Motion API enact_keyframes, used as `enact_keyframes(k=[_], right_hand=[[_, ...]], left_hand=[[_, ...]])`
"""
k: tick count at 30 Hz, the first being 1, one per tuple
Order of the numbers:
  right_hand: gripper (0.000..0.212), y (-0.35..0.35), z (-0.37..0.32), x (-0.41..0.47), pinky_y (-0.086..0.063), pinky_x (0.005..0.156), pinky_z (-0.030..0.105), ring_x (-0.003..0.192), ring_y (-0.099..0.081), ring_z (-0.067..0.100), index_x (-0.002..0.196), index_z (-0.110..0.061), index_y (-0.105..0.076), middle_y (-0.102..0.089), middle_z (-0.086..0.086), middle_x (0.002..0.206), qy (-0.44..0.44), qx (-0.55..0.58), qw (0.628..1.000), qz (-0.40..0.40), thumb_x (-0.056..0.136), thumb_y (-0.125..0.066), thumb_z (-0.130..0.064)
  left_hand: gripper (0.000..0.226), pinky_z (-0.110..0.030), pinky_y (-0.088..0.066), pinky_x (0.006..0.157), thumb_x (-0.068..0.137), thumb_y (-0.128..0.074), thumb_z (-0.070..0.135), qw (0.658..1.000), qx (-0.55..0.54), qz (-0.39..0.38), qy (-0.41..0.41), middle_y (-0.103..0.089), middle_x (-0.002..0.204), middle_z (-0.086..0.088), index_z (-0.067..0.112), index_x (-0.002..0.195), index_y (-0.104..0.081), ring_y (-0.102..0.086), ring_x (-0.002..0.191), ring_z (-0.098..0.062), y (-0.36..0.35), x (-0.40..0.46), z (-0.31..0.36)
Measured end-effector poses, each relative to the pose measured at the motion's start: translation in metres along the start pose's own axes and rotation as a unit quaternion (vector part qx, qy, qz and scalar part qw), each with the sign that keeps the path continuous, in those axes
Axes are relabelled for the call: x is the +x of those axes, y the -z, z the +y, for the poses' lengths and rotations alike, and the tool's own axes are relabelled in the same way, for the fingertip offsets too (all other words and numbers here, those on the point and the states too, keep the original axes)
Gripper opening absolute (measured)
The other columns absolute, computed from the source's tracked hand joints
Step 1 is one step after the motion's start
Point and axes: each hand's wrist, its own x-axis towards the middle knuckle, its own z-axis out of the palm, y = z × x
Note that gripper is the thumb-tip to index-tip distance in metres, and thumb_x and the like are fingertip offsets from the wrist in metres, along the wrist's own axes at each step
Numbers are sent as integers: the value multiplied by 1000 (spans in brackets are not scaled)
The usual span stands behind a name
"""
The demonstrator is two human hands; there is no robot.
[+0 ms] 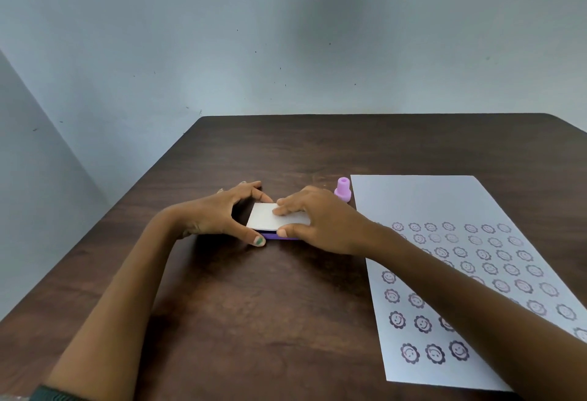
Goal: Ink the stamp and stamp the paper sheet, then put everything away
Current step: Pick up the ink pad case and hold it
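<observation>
A small ink pad case [266, 218] with a white lid and purple base lies flat on the dark wooden table [254, 305]. My left hand [219, 214] grips its left end between thumb and fingers. My right hand [317, 221] holds its right side, fingers resting on the lid and thumb at the front edge. The lid sits nearly level on the base, with a thin purple strip showing in front. A lilac stamp [343, 190] stands upright just behind my right hand. The white paper sheet [444, 203] lies to the right, covered with several rows of purple smiley-flower prints.
The table's left edge runs diagonally near my left forearm. A pale wall stands behind the table's far edge. My right forearm crosses over the paper's lower left part.
</observation>
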Motion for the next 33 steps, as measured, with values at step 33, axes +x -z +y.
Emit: enact_keyframes(k=[33], right_hand=[[23, -2, 9, 68, -48, 75, 37, 93, -56, 30, 102, -3, -62, -61, 15, 104, -33, -245, 968, 42, 84, -49, 1]], left_hand=[[130, -49, -1, 119, 55, -79, 53, 999, -26, 12, 43, -4, 159, 13, 44, 144, 15, 5, 147, -22, -2, 0, 5]])
